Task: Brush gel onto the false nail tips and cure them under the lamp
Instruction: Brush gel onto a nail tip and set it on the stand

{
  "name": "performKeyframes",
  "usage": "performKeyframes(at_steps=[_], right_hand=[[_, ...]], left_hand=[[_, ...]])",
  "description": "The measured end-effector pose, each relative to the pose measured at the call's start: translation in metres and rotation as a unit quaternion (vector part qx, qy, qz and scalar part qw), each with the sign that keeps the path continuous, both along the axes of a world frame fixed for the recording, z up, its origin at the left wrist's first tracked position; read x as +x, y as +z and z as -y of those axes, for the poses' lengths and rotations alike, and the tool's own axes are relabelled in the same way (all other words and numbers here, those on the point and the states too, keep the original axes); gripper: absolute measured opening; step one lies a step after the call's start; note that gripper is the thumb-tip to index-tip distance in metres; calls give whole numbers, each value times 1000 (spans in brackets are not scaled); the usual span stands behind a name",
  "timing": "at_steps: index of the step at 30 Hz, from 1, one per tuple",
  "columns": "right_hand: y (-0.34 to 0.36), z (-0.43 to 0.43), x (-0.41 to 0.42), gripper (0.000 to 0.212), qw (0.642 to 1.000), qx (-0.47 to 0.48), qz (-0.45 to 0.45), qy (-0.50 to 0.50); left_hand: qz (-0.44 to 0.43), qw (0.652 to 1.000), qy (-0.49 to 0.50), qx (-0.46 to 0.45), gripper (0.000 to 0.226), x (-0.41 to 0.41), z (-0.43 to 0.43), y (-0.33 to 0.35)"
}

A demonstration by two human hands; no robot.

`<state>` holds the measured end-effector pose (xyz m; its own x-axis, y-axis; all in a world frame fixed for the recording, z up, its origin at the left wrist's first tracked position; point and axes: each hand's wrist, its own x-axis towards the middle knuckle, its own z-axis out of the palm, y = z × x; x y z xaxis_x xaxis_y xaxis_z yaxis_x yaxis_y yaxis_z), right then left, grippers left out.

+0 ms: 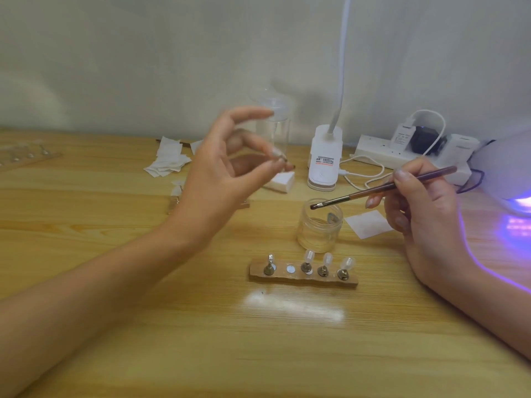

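1. The false nail tips (327,258) stand on little metal stands along a wooden strip (304,280) at the near middle of the table (287,354). Four stands are on it, and a bare white disc (290,269) shows between the first and second from the left.
2. The left hand (218,168) is raised above the table, thumb and a fingertip pinching a small piece (283,160). It is too blurred to tell what it is. The other fingers are spread loosely.
3. The right hand (425,205) grips a brown-handled brush (385,186) like a pen, its bristles over the rim of an open glass jar (320,225) just behind the strip.
4. A white square pad (369,224) lies just right of the jar.
5. The curing lamp (514,168) sits at the right edge and throws violet light on the table and the right wrist.
6. Behind the jar stands a white desk lamp base (324,159) with a red and black label, the print too small to read.
7. The plugs on the power strip (382,153) also carry writing, but it is illegible.
8. A clear bottle (274,130) stands at the wall, with a pile of white wipes (168,160) to its left.
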<state>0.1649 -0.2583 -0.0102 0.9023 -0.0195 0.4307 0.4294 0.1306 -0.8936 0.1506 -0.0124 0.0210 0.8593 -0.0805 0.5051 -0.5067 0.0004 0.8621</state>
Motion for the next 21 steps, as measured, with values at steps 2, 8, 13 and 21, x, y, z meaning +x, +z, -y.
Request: performKeyframes(at_steps=[2, 8, 13, 21], right_hand=[[0, 0, 0, 25, 1000, -4, -2, -1], [1, 0, -1, 23, 1000, 1, -2, -5], [2, 0, -2, 30, 1000, 0, -4, -11], [2, -1, 0, 24, 1000, 14, -7, -3]], left_hand=[[48, 999, -7, 15, 59, -8, -4, 20], [133, 980, -23, 150, 65, -36, 0, 29], [103, 957, -3, 271, 71, -54, 0, -18], [33, 964, -16, 265, 69, -52, 1, -35]])
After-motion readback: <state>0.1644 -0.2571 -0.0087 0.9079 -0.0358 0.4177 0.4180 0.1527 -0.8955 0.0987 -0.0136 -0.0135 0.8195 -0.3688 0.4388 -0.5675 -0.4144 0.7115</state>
